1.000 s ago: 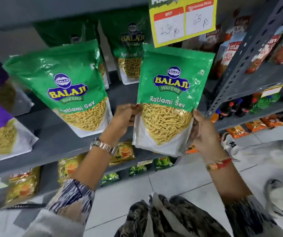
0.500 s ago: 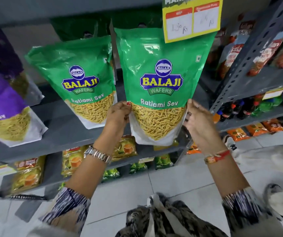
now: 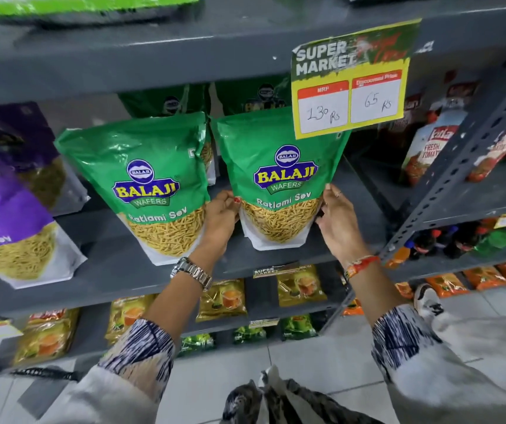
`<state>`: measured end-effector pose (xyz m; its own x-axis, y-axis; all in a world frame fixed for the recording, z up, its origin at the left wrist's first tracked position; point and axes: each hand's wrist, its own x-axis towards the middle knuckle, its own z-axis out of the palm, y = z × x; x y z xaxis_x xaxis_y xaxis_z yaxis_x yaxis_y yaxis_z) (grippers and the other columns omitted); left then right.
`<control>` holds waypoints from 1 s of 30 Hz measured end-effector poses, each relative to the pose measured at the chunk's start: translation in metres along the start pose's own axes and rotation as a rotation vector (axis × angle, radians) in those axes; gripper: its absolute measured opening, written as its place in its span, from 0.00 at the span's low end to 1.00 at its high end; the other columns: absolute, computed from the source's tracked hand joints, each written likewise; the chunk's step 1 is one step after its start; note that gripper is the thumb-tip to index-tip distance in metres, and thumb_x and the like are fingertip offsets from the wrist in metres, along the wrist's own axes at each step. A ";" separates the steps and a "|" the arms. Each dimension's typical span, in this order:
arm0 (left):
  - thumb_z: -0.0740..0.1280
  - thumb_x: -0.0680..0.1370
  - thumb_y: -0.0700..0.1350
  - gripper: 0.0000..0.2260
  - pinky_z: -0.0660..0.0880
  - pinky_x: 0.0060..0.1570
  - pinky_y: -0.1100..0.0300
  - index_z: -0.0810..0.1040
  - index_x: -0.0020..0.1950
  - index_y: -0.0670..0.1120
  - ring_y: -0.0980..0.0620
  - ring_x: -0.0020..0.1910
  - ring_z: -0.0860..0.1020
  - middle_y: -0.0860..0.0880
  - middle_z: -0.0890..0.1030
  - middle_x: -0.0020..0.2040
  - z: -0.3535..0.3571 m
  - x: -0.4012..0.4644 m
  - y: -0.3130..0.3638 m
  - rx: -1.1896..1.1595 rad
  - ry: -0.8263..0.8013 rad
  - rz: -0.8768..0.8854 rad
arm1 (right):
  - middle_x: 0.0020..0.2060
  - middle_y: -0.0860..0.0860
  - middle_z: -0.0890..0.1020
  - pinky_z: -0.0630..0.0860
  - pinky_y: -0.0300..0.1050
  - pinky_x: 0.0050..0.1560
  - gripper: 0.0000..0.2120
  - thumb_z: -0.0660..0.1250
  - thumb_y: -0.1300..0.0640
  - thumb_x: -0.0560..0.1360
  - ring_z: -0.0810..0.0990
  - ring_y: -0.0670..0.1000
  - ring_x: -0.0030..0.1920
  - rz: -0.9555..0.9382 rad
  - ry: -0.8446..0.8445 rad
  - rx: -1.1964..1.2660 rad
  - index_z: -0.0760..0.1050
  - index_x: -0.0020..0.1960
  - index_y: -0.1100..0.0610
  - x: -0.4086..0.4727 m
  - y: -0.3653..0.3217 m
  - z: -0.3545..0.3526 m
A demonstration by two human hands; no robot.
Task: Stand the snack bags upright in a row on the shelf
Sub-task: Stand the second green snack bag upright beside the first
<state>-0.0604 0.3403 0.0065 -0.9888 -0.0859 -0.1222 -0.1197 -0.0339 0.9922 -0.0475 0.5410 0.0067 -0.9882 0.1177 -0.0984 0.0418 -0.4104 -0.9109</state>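
- We are seeing a green Balaji Ratlami Sev bag (image 3: 279, 182) standing upright on the grey shelf (image 3: 117, 264), its base on the shelf board.
- The left hand (image 3: 221, 215) and right hand (image 3: 336, 218) are pressing its two side edges, each grip grasping the bag.
- A second green Ratlami Sev bag (image 3: 147, 185) is standing just beside it.
- A price sign (image 3: 351, 81) is hanging over its top corner.
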 end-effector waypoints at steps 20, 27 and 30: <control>0.51 0.81 0.52 0.12 0.68 0.62 0.46 0.66 0.63 0.55 0.47 0.68 0.70 0.51 0.73 0.64 0.009 -0.005 -0.012 -0.095 -0.184 -0.135 | 0.64 0.47 0.77 0.67 0.63 0.67 0.21 0.53 0.37 0.76 0.74 0.50 0.64 0.156 -0.072 -0.097 0.71 0.64 0.43 0.003 0.017 -0.017; 0.54 0.80 0.52 0.18 0.64 0.71 0.49 0.66 0.69 0.49 0.49 0.69 0.69 0.47 0.71 0.70 0.000 -0.028 -0.030 0.015 0.025 -0.021 | 0.57 0.52 0.77 0.73 0.50 0.59 0.16 0.61 0.46 0.74 0.77 0.47 0.56 -0.087 0.291 -0.089 0.71 0.58 0.53 -0.027 0.024 -0.003; 0.56 0.80 0.47 0.10 0.76 0.47 0.63 0.77 0.52 0.50 0.60 0.46 0.79 0.52 0.82 0.47 -0.022 -0.065 -0.040 -0.017 0.293 0.165 | 0.49 0.50 0.77 0.74 0.38 0.49 0.09 0.63 0.53 0.72 0.77 0.41 0.47 -0.287 0.367 -0.073 0.72 0.52 0.53 -0.059 0.043 0.009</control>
<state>0.0105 0.3255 -0.0256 -0.9266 -0.3744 0.0361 0.0439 -0.0124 0.9990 0.0115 0.5083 -0.0227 -0.8445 0.5341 0.0385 -0.2022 -0.2516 -0.9465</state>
